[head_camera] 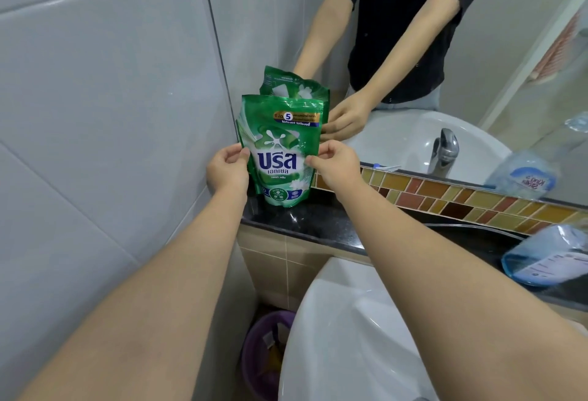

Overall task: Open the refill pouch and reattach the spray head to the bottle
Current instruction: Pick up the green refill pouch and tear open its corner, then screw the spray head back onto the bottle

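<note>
Green pouch (pixel 280 152) stands upright on the black counter (pixel 318 225) against the mirror (pixel 413 50), still sealed. Left hand (pixel 227 170) and right hand (pixel 334 162) pinch its side edges. Opening comes first: fingers probably need to shift up and tear the top. Blue bottle (pixel 547 257) waits, lying at the right.

Even, soft, fairly bright light fills the scene, with faint shadows only. Small glints sit on the glossy green pouch (pixel 281 152) and on the dark worktop (pixel 305 222) beneath it. Wide-angle bending curves the wall tiles (pixel 95 98) toward 9 o'clock. The blue bottle (pixel 547 257) at 3 o'clock is smeared and soft.
</note>
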